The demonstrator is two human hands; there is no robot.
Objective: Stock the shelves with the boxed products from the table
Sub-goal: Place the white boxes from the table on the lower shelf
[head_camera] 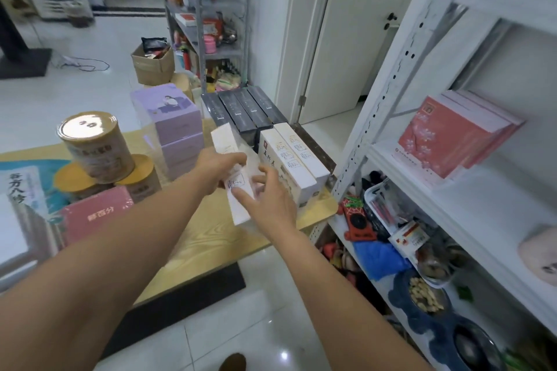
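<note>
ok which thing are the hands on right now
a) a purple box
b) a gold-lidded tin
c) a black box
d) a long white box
d: the left hand grips a long white box around its middle, tilted over the table, with the right hand open against its lower half.

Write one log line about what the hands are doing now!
stage: pickup | left hand: grips white box | right hand: open, by the box | box: over table | shelf: box not there yet
</note>
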